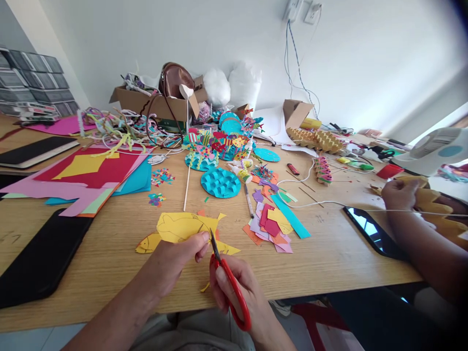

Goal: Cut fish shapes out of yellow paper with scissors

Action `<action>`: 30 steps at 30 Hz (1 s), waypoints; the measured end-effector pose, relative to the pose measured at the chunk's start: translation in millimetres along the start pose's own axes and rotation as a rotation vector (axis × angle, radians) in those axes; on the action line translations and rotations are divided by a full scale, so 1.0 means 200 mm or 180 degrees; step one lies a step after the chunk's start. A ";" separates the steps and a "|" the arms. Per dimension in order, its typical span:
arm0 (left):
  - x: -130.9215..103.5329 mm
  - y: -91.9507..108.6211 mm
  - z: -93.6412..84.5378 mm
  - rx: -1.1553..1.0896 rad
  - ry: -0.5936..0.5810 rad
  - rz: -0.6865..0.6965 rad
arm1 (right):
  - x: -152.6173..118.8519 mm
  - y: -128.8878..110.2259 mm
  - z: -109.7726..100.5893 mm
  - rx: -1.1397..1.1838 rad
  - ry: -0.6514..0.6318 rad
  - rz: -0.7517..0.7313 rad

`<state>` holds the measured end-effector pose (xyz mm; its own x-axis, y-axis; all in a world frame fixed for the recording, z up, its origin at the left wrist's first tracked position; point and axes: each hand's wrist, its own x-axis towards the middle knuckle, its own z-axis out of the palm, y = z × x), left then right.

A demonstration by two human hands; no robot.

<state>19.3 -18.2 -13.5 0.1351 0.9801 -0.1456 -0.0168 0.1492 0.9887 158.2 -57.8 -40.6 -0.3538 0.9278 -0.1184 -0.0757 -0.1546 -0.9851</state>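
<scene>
My left hand [186,251] pinches the lower edge of a yellow paper sheet [179,226] that has fish outlines drawn on it. Red-handled scissors [236,292] are in my right hand [237,287], their dark blades pointing up at the sheet's right part, close to my left fingertips. Left of my left hand, a yellow paper fish [147,243] lies on the table, partly under the sheet. Yellow scraps [227,248] lie just right of the blades.
A blue textured disc [221,183], a wooden stick [186,189] and paper scraps [270,222] lie beyond my hands. Coloured sheets [127,165] and a black tablet [40,263] are left. At right, another person's hand [400,195] holds yellow scalloped paper near a phone [371,229].
</scene>
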 end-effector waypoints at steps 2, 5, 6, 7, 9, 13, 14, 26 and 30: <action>0.00 0.01 0.00 0.0007 -0.0036 -0.0015 | 0.00 0.00 0.00 0.0021 -0.0036 -0.0002; 0.00 0.02 -0.01 0.0040 -0.0109 -0.0071 | -0.01 0.00 -0.01 0.0006 -0.0088 -0.0005; 0.00 0.02 -0.01 0.0055 -0.0132 -0.0092 | -0.01 0.01 -0.01 0.0002 -0.0102 -0.0013; 0.00 0.02 -0.01 0.0066 -0.0152 -0.0113 | -0.01 0.01 -0.01 -0.0001 -0.0110 -0.0015; 0.00 0.03 -0.01 0.0077 -0.0185 -0.0141 | -0.01 0.02 -0.02 -0.0003 -0.0117 -0.0007; -0.01 0.03 -0.01 0.0106 -0.0222 -0.0172 | -0.01 0.02 -0.02 -0.0030 -0.0102 0.0040; -0.01 0.03 -0.01 0.0111 -0.0223 -0.0178 | -0.01 0.02 -0.02 -0.0039 -0.0099 0.0048; 0.01 0.01 -0.06 0.0138 -0.0549 -0.0077 | -0.03 0.01 -0.02 -0.0525 0.0031 0.0147; 0.01 0.00 -0.08 0.0023 -0.0610 -0.0108 | -0.04 0.01 -0.01 -0.0604 0.0079 0.0135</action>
<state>4.2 -14.6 -13.7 0.3216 0.9315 -0.1699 -0.0021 0.1802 0.9836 162.3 -66.0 -42.6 -0.3296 0.9302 -0.1612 0.1169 -0.1292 -0.9847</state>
